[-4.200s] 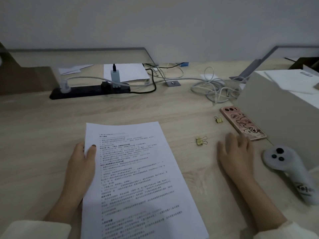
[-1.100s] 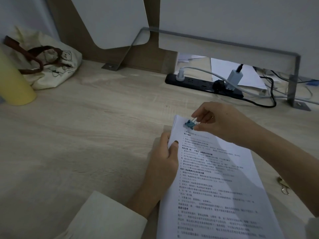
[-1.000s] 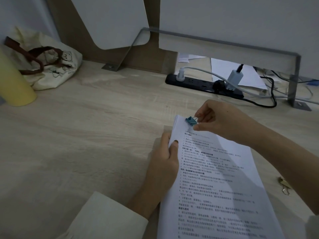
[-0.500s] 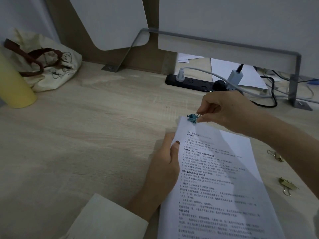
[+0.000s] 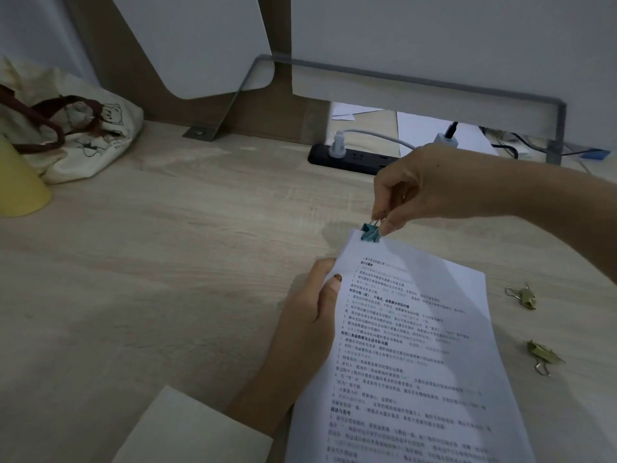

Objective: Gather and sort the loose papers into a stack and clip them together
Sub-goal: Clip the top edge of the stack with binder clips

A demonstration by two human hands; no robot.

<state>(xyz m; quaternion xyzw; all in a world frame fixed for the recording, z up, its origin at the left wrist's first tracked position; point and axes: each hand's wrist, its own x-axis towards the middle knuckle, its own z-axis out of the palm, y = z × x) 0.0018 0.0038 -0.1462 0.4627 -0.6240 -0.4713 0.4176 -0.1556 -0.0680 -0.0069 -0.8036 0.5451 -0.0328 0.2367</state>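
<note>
A stack of printed white papers (image 5: 410,355) lies slanted on the wooden desk (image 5: 167,279), running from the centre to the bottom right. My left hand (image 5: 310,322) grips its left edge, thumb on top of the sheets. A small teal binder clip (image 5: 370,232) sits at the stack's top left corner. My right hand (image 5: 424,185) reaches in from the right and pinches the clip's wire handles between thumb and fingers. Whether the clip's jaws bite the paper is hard to tell.
Two gold binder clips (image 5: 524,296) (image 5: 542,355) lie on the desk right of the papers. A black power strip (image 5: 340,158) with plugs and cables runs along the back. A cloth bag (image 5: 73,138) and a yellow cylinder (image 5: 18,185) stand at the far left.
The view swung left from the earlier desk scene. My right hand now holds a teal clip and has carried it over the last second to the stack's top left corner edge.
</note>
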